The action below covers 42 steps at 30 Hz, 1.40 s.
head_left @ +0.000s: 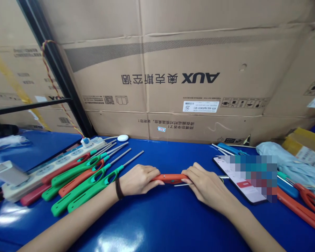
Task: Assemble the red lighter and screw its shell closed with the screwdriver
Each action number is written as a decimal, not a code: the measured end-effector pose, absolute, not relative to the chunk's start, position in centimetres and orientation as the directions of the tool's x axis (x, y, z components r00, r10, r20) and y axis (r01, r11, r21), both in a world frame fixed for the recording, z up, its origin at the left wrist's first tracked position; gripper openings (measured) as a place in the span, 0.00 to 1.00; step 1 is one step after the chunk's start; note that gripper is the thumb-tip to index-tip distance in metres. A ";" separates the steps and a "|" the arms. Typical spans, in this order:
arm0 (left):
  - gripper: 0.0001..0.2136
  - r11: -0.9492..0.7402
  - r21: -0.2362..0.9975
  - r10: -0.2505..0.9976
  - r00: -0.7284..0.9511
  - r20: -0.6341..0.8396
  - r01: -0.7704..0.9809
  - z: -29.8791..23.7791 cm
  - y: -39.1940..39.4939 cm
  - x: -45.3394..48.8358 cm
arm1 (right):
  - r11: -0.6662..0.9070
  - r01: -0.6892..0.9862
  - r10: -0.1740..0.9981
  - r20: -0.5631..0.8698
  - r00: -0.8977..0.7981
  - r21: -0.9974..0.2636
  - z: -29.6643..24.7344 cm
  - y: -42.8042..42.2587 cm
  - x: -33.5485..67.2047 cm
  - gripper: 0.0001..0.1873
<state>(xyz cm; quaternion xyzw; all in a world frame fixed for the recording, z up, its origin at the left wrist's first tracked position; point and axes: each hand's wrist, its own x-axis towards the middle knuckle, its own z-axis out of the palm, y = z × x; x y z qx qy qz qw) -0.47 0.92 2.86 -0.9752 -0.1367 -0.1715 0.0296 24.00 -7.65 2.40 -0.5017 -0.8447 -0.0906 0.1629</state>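
Observation:
An orange long-nosed lighter lies sideways between my two hands, just above the blue table. My left hand is closed on its left end, thumb underneath and fingers on top. Around the right part of the same lighter my right hand is closed as well. Below the lighter a thin metal rod sticks out leftward from under my right fingers; its other end is hidden. A metal shaft shows behind my right hand, and I cannot tell which thing it belongs to.
Several green and red lighters lie at left beside a white power strip with a charger. At right are a phone, partly blurred, more lighters and a pale blue bag. A large cardboard box stands behind the blue table.

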 end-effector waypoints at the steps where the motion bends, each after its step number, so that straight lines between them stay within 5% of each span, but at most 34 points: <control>1: 0.19 -0.957 0.036 0.282 0.896 0.343 0.287 2.8 1.0 -0.5 | 0.482 0.876 0.818 0.369 -0.442 -0.020 2.4 -7.6 24.1 0.11; 6: 0.20 -0.844 0.344 0.504 0.828 0.244 0.412 2.6 1.1 -0.1 | 0.482 0.872 0.824 0.382 -0.419 -0.083 2.6 -7.5 24.5 0.12; 9: 0.24 -0.637 0.603 0.626 0.779 0.041 0.480 2.8 0.9 0.2 | 0.519 0.852 0.796 0.405 -0.450 -0.072 2.4 -7.5 24.1 0.20; 12: 0.28 -0.323 0.784 0.617 0.746 -0.251 0.530 3.4 0.9 0.2 | 0.597 0.802 0.717 0.437 -0.543 0.016 2.0 -7.5 23.6 0.26; 15: 0.32 -0.206 0.821 0.565 0.749 -0.345 0.533 4.1 0.9 0.0 | 0.634 0.762 0.638 0.468 -0.611 0.132 1.7 -7.5 23.3 0.20; 20: 0.31 -0.410 0.778 0.641 0.757 -0.125 0.476 5.0 -0.2 -0.4 | 0.616 0.773 0.631 0.493 -0.599 0.151 1.9 -7.6 23.6 0.19; 25: 0.17 -0.854 0.345 0.466 0.868 0.172 0.390 5.4 -1.7 -1.4 | 0.600 0.796 0.668 0.496 -0.554 0.080 2.3 -7.9 23.5 0.17; 31: 0.14 -0.918 0.161 0.397 0.852 0.341 0.363 4.5 -4.3 -3.5 | 0.671 0.742 0.651 0.474 -0.593 0.006 2.9 -8.8 22.9 0.15; 34: 0.14 -0.932 0.074 0.350 0.822 0.449 0.356 3.8 -7.1 -5.0 | 0.754 0.655 0.555 0.490 -0.673 0.047 2.6 -10.0 21.4 0.14; 42: 0.13 -0.922 0.099 0.378 0.809 0.450 0.375 2.6 -10.3 -6.9 | 0.820 0.561 0.455 0.468 -0.757 0.110 1.1 -11.4 18.2 0.16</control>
